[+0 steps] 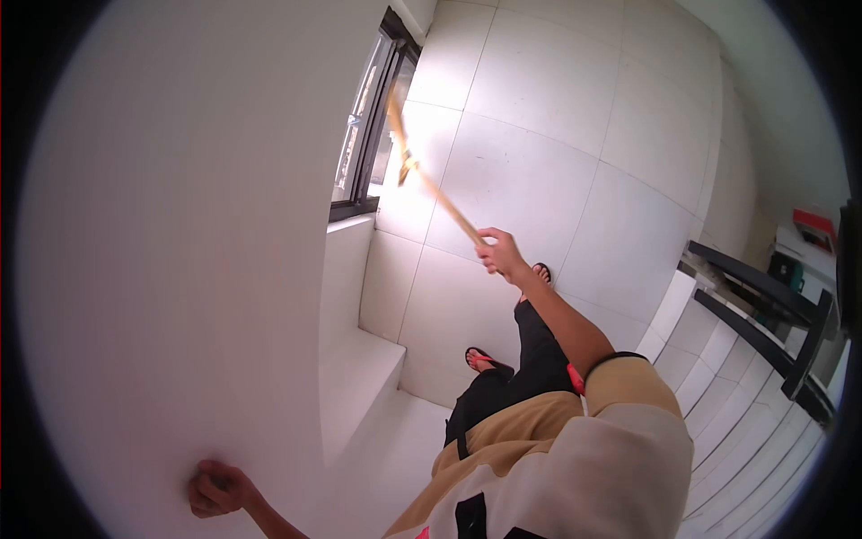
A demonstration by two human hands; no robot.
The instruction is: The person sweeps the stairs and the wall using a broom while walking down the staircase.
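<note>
My right hand (500,253) is closed around the near end of a long, pale wooden-coloured stick (453,213). The stick reaches away over the floor toward the window, where a yellowish crosspiece (398,121) at its far end is blurred and overlaps the dark window frame (370,148). At the lower left, my left hand (215,490) is curled into a fist close to the white wall (180,269). Something dark shows between its fingers, but I cannot tell what it is.
Large pale tiles cover the floor (530,162) where my feet stand in flip-flops (489,361). A white ledge (364,382) runs along the wall below the window. Tiled stairs (736,395) with a black railing (763,337) lie to the right.
</note>
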